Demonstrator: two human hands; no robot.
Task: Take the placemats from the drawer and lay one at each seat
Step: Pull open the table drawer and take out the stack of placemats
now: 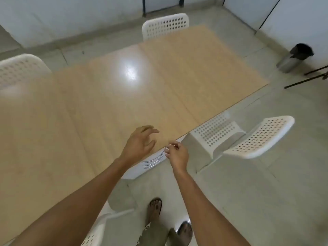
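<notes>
A white drawer unit (pixel 136 170) with curved chrome handles (pixel 154 159) stands under the near edge of the light wooden table (pixel 88 103). My right hand (pixel 176 156) is at its top, with the fingertips pinched on a thin chrome handle. Over the table's edge just left of it, my left hand (pixel 140 144) hovers with fingers spread and holds nothing. No placemat is in sight, and the inside of the drawers is hidden.
White perforated chairs stand at the far end (pixel 165 25), on the left (pixel 19 68), on the right (pixel 257 137) and near my legs (pixel 94 235). A metal bin (pixel 294 57) and black tripod legs (pixel 308 77) are at the right. My sandalled feet are on the tiled floor.
</notes>
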